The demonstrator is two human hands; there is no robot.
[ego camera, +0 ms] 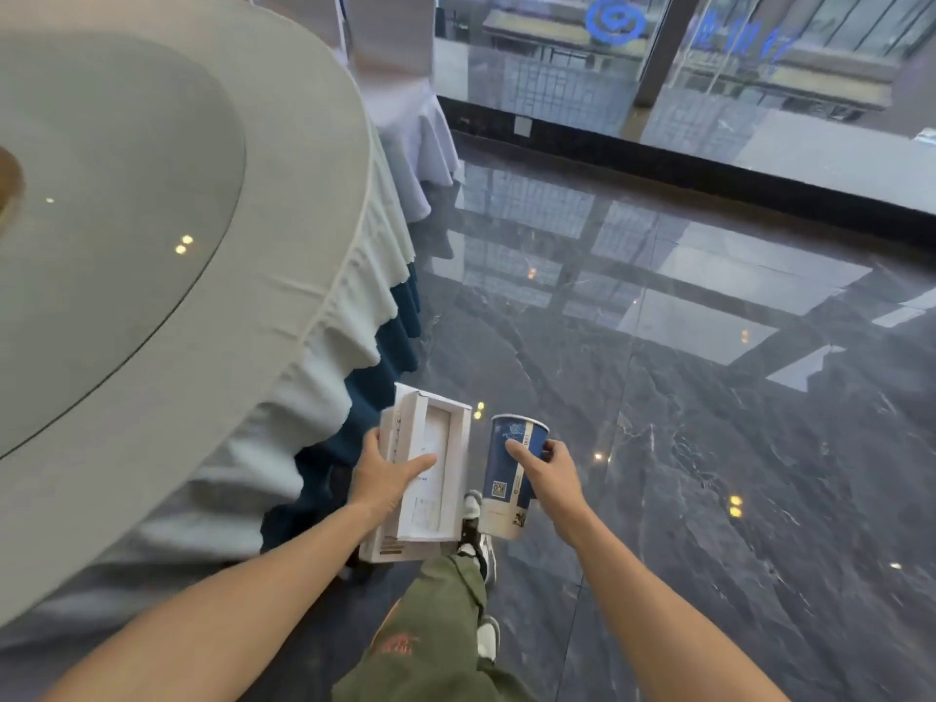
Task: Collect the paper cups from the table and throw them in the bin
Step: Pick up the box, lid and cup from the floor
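My right hand (549, 476) grips a tall blue and white paper cup (509, 478) by its side, held upright over the dark floor. My left hand (387, 473) holds a flat white cardboard box (430, 438), its open side facing up. Both are held in front of me, to the right of the round table (283, 316). No bin is in view.
The round table has a grey cloth, a pleated skirt and a glass turntable (116, 205) on top. A white-covered chair (405, 124) stands beyond it. Glossy dark marble floor (709, 423) stretches right towards a glass wall (658, 68). My leg and shoes show below.
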